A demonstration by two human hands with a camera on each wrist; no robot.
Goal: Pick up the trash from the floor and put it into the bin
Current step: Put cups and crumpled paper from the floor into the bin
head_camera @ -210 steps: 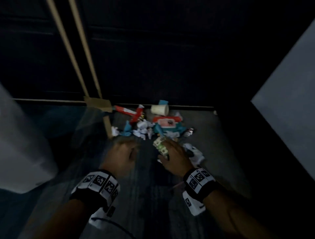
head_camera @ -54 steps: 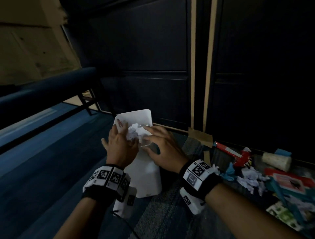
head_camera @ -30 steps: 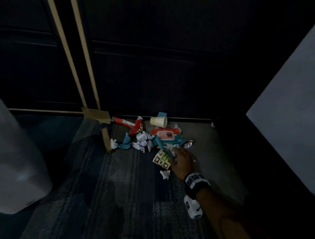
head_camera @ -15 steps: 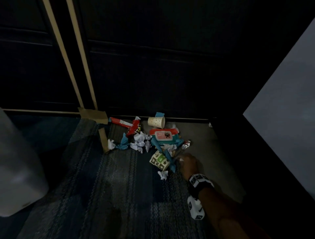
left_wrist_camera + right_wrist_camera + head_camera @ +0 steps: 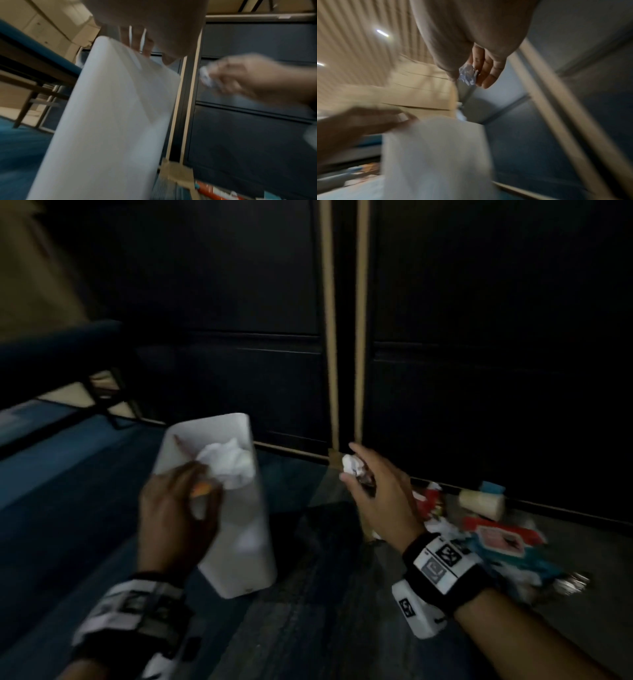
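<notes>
Pinching crumpled paper (image 5: 352,465), right hand (image 5: 380,494) beside white bin (image 5: 239,542)

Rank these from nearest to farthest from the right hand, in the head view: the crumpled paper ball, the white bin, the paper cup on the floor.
1. The paper ball: pinched in the right hand's fingertips.
2. The white bin: to the hand's left, with the left hand at its rim.
3. The paper cup: to the right, lying on the floor by the dark wall.
</notes>
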